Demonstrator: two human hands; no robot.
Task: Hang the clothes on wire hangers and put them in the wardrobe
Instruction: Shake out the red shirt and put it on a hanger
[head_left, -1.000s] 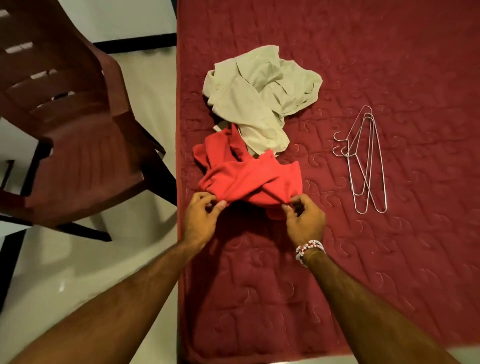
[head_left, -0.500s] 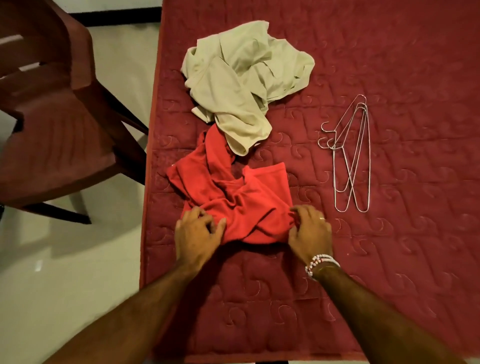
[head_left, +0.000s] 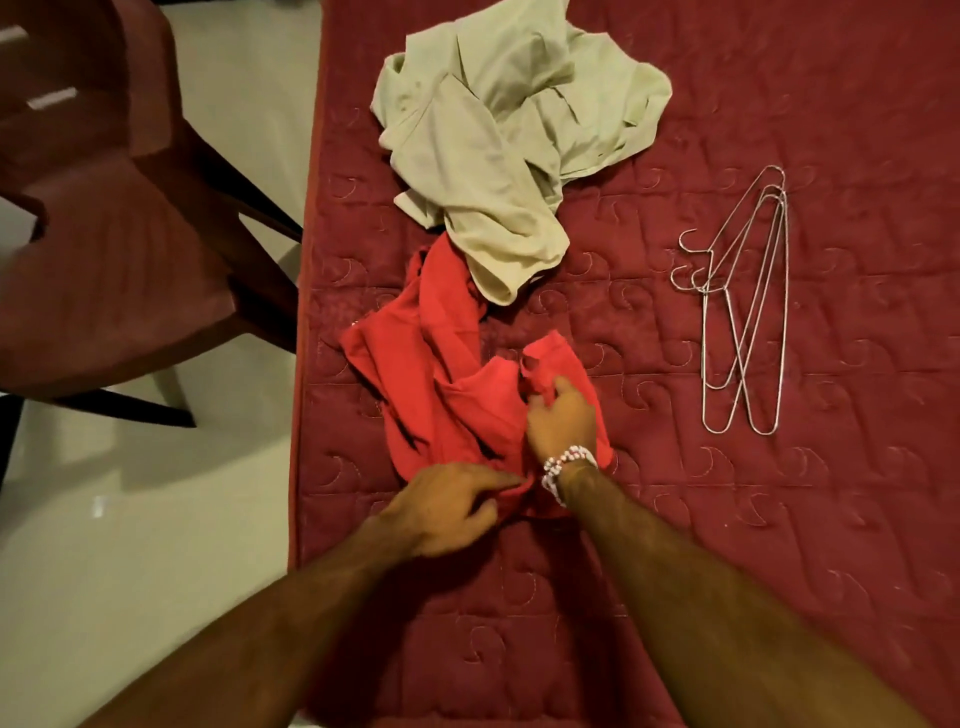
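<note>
A crumpled red garment lies on the dark red quilted bed near its left edge. My left hand pinches the garment's near hem. My right hand, with a bead bracelet at the wrist, lies on top of the cloth and grips a fold near an opening. Beyond the red cloth a beige garment lies in a heap, its lower end overlapping the red one. A small stack of wire hangers lies to the right, apart from both hands.
A dark red plastic chair stands on the pale floor just left of the bed. The bed's left edge runs down past my left hand.
My right hand has moved from the garment's right edge onto its middle and taken a fold. My left hand has shifted right along the near hem. The red cloth has spread a little.
</note>
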